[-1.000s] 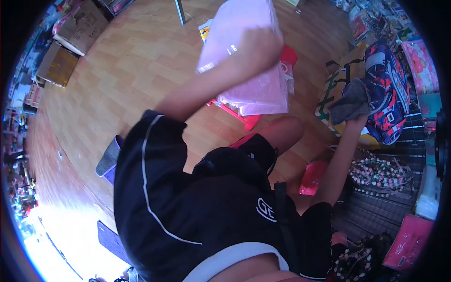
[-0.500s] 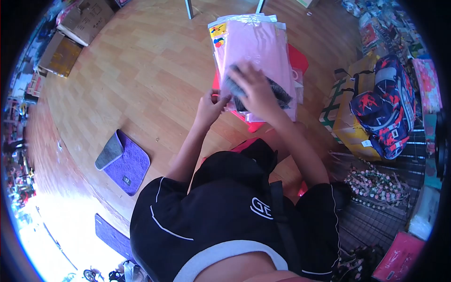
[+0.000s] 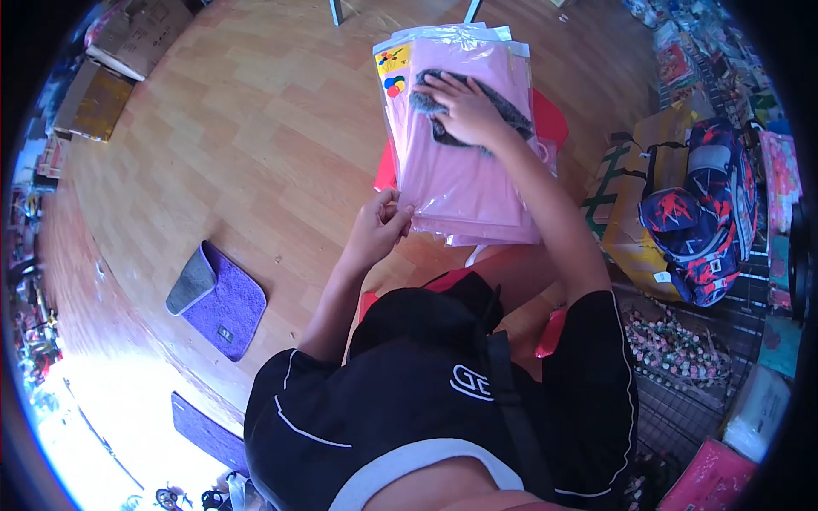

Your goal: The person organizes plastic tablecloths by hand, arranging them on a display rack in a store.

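A stack of flat pink packages in clear plastic lies in front of me, with yellow and coloured dot prints at its upper left. Beneath it, parts of a red stool or seat show. My right hand rests with fingers spread flat on a dark grey fuzzy cloth, pressing it against the top package. At the stack's lower left corner, my left hand pinches the plastic edge between thumb and fingers.
A purple cloth with a folded grey corner lies on the wooden floor to the left. Cardboard boxes stand at the upper left. To the right are a patterned backpack, floral garlands and racks of packaged goods.
My right hand and the grey cloth have moved up across the package, away from me. My left hand has shifted slightly down, staying at the package's lower left corner.
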Demonstrator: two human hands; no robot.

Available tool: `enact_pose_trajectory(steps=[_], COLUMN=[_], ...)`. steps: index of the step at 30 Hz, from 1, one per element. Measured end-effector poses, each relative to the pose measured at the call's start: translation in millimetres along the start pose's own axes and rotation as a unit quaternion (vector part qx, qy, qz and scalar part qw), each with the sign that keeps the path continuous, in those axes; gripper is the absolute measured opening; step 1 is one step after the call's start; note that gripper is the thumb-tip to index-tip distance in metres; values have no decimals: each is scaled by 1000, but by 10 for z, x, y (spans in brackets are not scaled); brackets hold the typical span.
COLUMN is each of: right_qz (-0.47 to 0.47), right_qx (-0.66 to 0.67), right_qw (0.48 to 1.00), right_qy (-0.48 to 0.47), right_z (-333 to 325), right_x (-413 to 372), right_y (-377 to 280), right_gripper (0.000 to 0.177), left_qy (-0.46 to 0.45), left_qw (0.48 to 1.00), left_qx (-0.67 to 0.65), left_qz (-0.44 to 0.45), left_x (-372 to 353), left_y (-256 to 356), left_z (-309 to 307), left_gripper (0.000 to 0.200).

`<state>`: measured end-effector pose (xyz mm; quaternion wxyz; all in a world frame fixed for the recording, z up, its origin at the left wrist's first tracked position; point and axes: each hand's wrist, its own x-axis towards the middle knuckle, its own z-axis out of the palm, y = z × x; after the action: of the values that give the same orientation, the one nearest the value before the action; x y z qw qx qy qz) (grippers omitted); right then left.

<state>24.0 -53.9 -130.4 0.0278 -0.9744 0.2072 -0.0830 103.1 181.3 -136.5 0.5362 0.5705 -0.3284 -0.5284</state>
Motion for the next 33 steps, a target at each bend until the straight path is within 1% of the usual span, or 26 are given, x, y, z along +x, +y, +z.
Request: enact_pose_trajectory(steps=[3,8,12,14,15,16,18,19,20,22,23,24,25,26,27,28,29,30,31,32,33], right_qz=[26,36,77,141,130,130,299,286,287,393,413,415,409,382,383,292,183,179,60,-54,-25], right_qx=[2,-1,24,53,72,70,153,103,100,141,160,157,328,481,473,632,760,746,792,816,801], right_qw=[999,999,997,989,987,987,937,930,929,862,816,813,715,586,583,490,382,385,405,427,408], right_qy=[-22,-20,-1,8,69,70,94,209,212,289,371,378,462,528,538,524,492,513,453,386,438], right_z=[47,168,238,340,388,358,289,333,344,342,347,320,233,138,10,-139,-311,-468,-676,-959,-1174], right_x=[222,479,627,695,700,705,681,638,608,527,480,433,353,230,51,-177,-407,-648,-959,-1330,-1676], right_y=[254,663,907,1046,1111,1107,1091,1107,1145,1257,1339,1454,1501,1556,1639,1724,1767,1787,1701,1473,1146], right_gripper=[44,44,47,48,45,45,39,32,32,27,23,23,21,20,20,20,21,21,29,40,42], left_qy=[0,15,23,26,25,26,24,25,26,31,38,32,34,32,20,15,7,54,94,182,235], left_qw=[1000,1000,999,999,999,999,999,999,999,999,998,999,999,999,999,995,987,970,945,823,806], left_qx=[-1,11,27,31,32,26,19,11,3,-4,-12,-9,8,25,29,89,150,234,314,532,541], left_qz=[-1,-9,-18,-23,-22,-26,-27,-35,-44,-42,-42,-37,-35,-34,-30,-43,-53,-32,-3,85,56], left_x=[-14,-35,-38,-43,-44,-41,-38,-33,-35,-45,-43,-29,-17,-15,-12,-1,41,79,124,94,141], left_y=[39,54,21,33,18,-9,-13,13,35,48,54,46,24,8,14,30,51,59,69,287,422], left_z=[13,54,58,67,63,61,74,77,82,99,108,105,89,76,52,8,-34,-94,-130,-73,-46], left_gripper=[15,20,21,21,21,20,19,18,17,16,16,16,16,17,17,21,24,28,32,37,40])
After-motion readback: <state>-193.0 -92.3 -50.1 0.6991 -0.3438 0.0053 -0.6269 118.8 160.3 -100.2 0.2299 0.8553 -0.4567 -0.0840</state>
